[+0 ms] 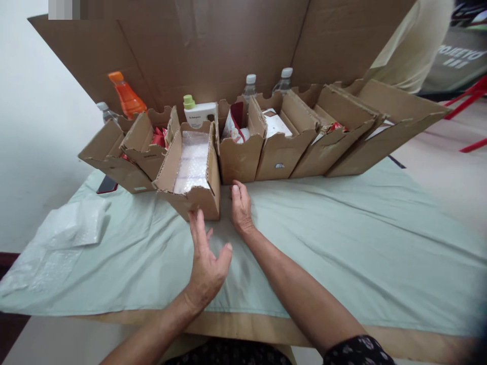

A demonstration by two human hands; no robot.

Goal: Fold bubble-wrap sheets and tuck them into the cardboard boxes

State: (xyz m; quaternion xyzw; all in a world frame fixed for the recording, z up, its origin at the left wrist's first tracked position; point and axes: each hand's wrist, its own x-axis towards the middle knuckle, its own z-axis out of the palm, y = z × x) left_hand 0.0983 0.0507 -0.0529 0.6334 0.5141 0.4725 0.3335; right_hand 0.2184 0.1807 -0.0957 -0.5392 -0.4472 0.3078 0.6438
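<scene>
A narrow open cardboard bin [203,200] stands forward of the row, holding clear bubble-wrapped goods [192,159]. At its front face is my left hand [207,266], fingertips touching or very close to the board, thumb spread away. My right hand [241,207] rests low on the cloth, just right of that bin and in front of the neighbouring bin [241,159]. Its fingers are curled in, and nothing shows in them. That neighbouring bin holds a red-and-white packet [234,124].
More cardboard bins [285,159] line the table, backed by a tall cardboard panel [213,45]. Behind them stand an orange bottle [127,96], a white jug with a green cap [200,112] and clear bottles [283,81]. Bubble wrap [72,223] and a dark phone-like object [107,184] lie left.
</scene>
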